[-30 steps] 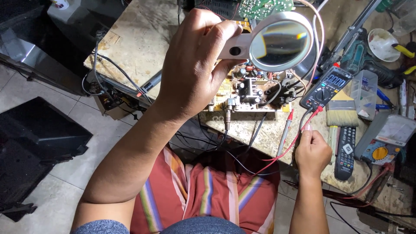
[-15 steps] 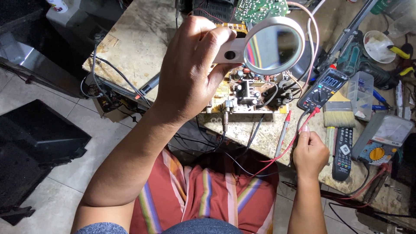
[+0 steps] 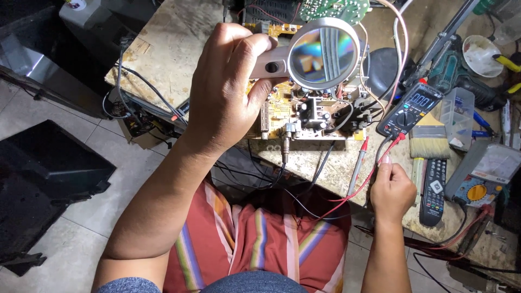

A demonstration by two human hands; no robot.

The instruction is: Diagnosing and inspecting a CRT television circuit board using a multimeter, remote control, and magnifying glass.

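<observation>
My left hand (image 3: 225, 89) grips the grey handle of a round magnifying glass (image 3: 323, 53) and holds it raised over a yellow circuit board (image 3: 304, 114) on the workbench. My right hand (image 3: 392, 190) rests at the bench's near edge, fingers closed around a red test lead (image 3: 362, 184). A red-tipped probe (image 3: 359, 161) lies just left of that hand. The leads run up to a black digital multimeter (image 3: 411, 109) lying right of the board.
A paintbrush (image 3: 429, 142), a black remote control (image 3: 433, 191), a clear plastic box (image 3: 457, 116) and a second meter (image 3: 480, 174) lie at the right. A green drill (image 3: 461, 70) is behind them. A black casing (image 3: 40, 184) stands on the tiled floor at left. Cables hang off the worn bench (image 3: 168, 49).
The magnifying glass has shifted slightly left and closer over the board, its lens now showing coloured glare. My right hand has stayed at the bench edge on the lead.
</observation>
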